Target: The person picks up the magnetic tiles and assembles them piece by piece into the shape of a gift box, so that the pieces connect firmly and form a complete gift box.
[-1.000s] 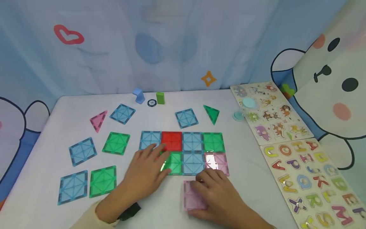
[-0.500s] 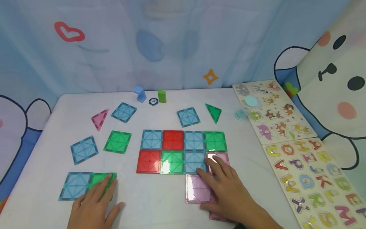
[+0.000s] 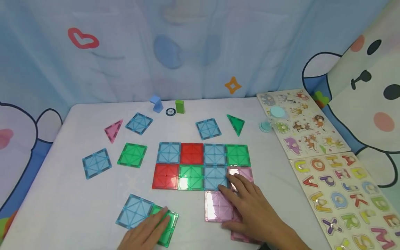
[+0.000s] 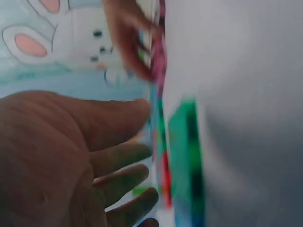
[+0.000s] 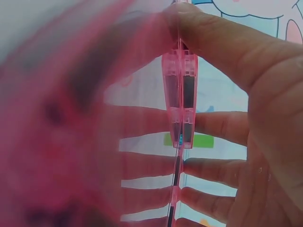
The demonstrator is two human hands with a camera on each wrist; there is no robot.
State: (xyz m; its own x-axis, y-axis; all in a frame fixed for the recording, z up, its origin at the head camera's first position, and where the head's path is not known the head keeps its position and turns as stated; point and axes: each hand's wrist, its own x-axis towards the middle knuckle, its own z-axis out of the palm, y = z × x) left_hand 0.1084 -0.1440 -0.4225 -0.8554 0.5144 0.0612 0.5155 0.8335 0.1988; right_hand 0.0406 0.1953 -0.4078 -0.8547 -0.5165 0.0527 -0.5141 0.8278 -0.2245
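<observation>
My left hand [image 3: 147, 231] rests on a green square tile [image 3: 168, 227], fingers extended across it. A blue square tile [image 3: 134, 210] sits against that tile's left edge. In the left wrist view the left hand [image 4: 52, 156] has its fingers stretched beside the blurred green tile. My right hand [image 3: 254, 210] lies with fairly straight fingers over pink square tiles [image 3: 215, 206], touching them and partly hiding some. The pink tile adjoins the lower edge of a two-row block of tiles [image 3: 191, 177]. A pink tile [image 5: 85, 142] fills the left of the right wrist view.
Loose tiles lie beyond the block, including a blue square [image 3: 208, 128], a green triangle [image 3: 236, 124] and a pink triangle [image 3: 113, 131]. An animal puzzle board [image 3: 300, 121] and a letter puzzle board [image 3: 343, 194] line the right side. Small blocks [image 3: 179, 106] stand at the back.
My left hand left the block for the lower-left green tile; the blue and green tiles came together and slid right. My right hand moved up slightly, and its pink tile now meets the block.
</observation>
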